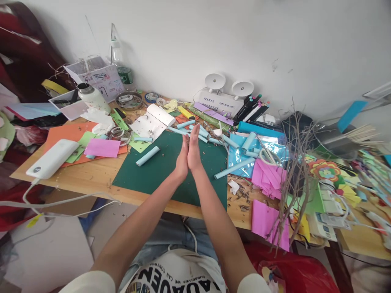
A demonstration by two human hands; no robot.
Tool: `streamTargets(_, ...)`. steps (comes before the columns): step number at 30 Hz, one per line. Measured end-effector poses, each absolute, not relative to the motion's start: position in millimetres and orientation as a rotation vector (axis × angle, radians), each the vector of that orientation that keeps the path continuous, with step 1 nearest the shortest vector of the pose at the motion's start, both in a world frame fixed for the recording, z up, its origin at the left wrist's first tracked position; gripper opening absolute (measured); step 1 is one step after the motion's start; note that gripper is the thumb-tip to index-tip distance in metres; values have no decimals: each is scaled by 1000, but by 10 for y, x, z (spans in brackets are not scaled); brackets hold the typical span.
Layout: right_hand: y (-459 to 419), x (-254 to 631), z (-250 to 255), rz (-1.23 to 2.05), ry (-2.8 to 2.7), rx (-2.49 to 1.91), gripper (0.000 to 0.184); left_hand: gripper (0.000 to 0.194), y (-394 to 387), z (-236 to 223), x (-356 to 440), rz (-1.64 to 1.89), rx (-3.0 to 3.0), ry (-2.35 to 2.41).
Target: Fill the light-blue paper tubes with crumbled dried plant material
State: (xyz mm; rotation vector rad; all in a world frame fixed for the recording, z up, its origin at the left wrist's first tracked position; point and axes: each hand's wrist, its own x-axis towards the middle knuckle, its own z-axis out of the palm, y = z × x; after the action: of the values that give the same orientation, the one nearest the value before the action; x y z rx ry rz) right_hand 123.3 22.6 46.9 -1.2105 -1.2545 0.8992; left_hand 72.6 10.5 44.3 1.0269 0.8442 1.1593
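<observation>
Palm against palm, my left hand (182, 158) and my right hand (194, 148) are pressed together above the dark green mat (165, 171). The fingers of both are stretched out flat, pointing toward the wall. Anything between the palms is hidden. A rolled light blue paper tube (148, 156) lies on the mat left of my hands. More blue paper tubes (200, 132) lie just beyond my fingertips, and others (234, 168) rest to the right, partly on a shiny blue packet (269, 150). Small dark crumbs are scattered over the mat.
A white power bank (51, 158) with a cable lies at the left edge, near an open bottle (93, 97). A bundle of dry twigs (295, 179) stands up at the right beside pink paper (270, 221). A white two-lamp emergency light (220, 101) is by the wall.
</observation>
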Motion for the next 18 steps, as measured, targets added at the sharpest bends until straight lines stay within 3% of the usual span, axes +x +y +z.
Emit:
streamTargets(10, -58, 1086, 331, 932, -1354, -1076, 59, 66, 326, 475, 590, 1251, 776, 901)
streamTargets(18, 245, 1236, 437, 793, -1328, -1272, 69, 64, 73, 399, 649, 1100, 920, 839)
